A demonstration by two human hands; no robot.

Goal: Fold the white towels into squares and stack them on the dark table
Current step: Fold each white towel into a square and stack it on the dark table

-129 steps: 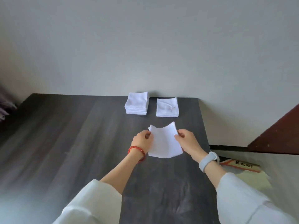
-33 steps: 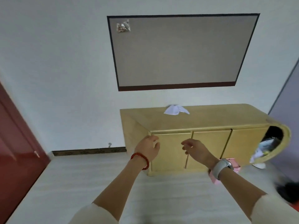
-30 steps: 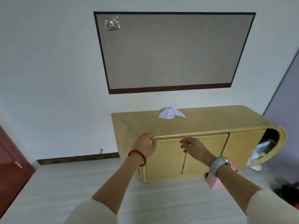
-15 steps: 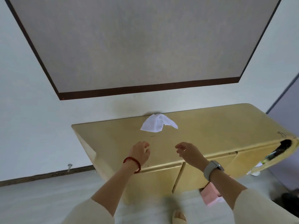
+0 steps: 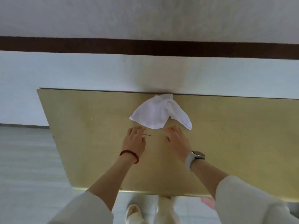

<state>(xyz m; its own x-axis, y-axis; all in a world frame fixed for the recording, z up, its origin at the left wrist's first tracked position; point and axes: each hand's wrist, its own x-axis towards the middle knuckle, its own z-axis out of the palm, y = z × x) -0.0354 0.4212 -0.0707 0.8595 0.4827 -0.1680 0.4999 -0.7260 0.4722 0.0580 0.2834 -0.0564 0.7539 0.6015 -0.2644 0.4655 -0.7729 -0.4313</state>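
Wall (image 5: pixel 145 73), pale, crossed by a dark horizontal band (image 5: pixel 145 47), fills the upper field beyond both sets of fingers. Floor (image 5: pixel 29 167), grey, lies to the left of the left fingers and below them.

Cabinet top (image 5: pixel 234 143), a yellow-tan slab serving as the table, runs left to right beneath both hands; its far edge meets the wall and its near edge lies by the person's feet.

Sleeves (image 5: pixel 246 201), cream, cover both forearms near the lower margin; the bare forearms extend away from the viewer over the table.

White towel (image 5: pixel 155 115), unfolded and crumpled, lies on the table just beyond the fingers and close to the far edge. Its long axis runs roughly left to right, tilting down toward the right. One corner points toward the left fingers, another points down and right past the right fingers, and a bunched peak points toward the wall.

Left hand (image 5: pixel 134 141), palm down, fingers (image 5: pixel 137 129) loosely spread and holding nothing; the tips lie just short of the towel's near-left edge. Whether they touch it cannot be told.

Right hand (image 5: pixel 177 141), palm down, fingers (image 5: pixel 174 128) relaxed and slightly spread, holding nothing; the tips lie at the towel's near edge, contact uncertain.

Watch (image 5: pixel 195 159), pale strap, on the right wrist. Red bead bracelet (image 5: pixel 130 154) on the left wrist.
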